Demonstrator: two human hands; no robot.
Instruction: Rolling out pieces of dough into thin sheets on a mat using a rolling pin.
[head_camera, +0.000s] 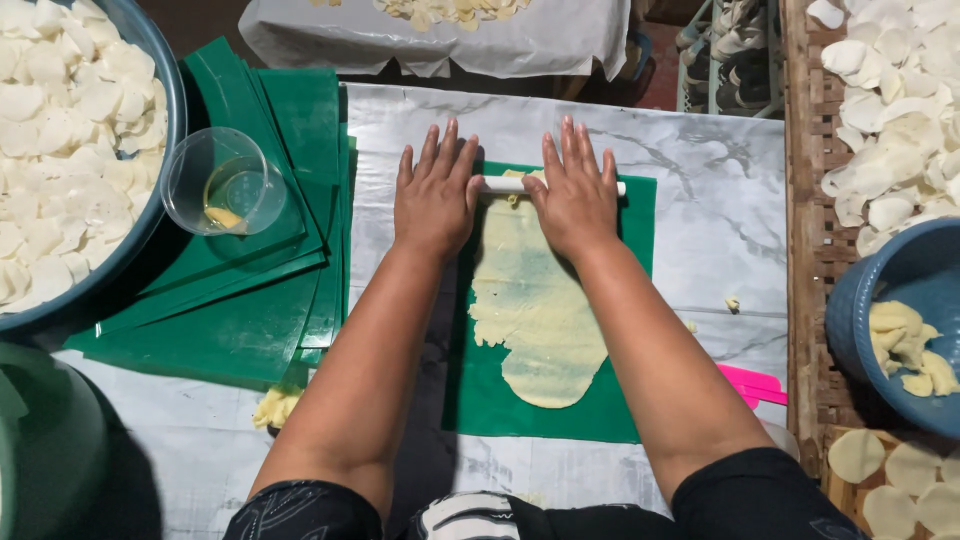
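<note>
Thin rolled dough sheet (535, 310): pale yellow, faint green showing through. Slim cylindrical rolling pin (500, 185): white. Square plastic mat (480, 400) under dough: dark green. Stacked plastic mats (250, 310): same green. Tabletop covering (710, 200): white-grey marble pattern. Round dough discs (70, 130) in large basin: off-white. Round plastic basin (900, 275) at right: blue, yellow dough lumps inside. Flat scraper (752, 384): bright pink. Sleeves: black, white pattern.

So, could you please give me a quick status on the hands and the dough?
Left hand and right hand flat on white rolling pin. Dough rolled thin on green mat. Nothing blocking.
</note>
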